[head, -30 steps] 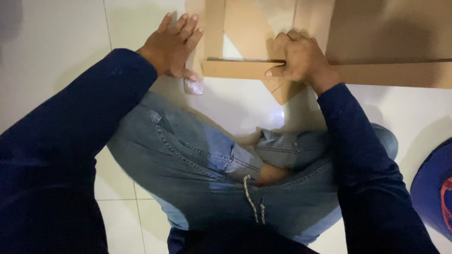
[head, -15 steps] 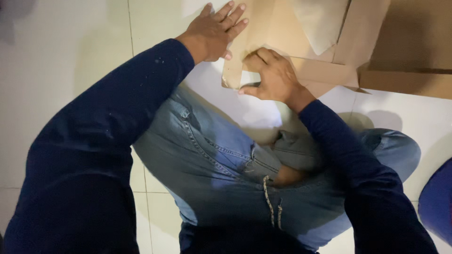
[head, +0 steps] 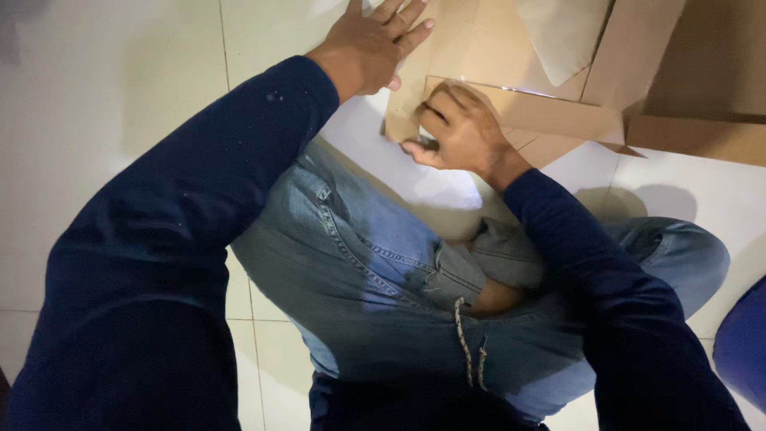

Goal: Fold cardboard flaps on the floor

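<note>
- While the cardboard (head: 511,48) is kept on the tiled floor (head: 112,120), near the top edge of the view, it is pressed by the left hand (head: 375,44), which lies flat with the fingers spread and holds nothing.
- A flap (head: 542,112) of this cardboard is gripped at its near edge by the right hand (head: 459,128), with the fingers curled over it.
- If the flat hand is shifted, the sheet could slide on the smooth tiles, and the fold could be made crooked.
- If the flap is pulled too hard, it could be torn at the crease; this is only a judgement.
- Fingers could be cut by the sharp edge.
- Counted: two hands; one box (head: 702,88) at the top right corner; the number of cardboard sheets cannot be told, because they overlap.
</note>
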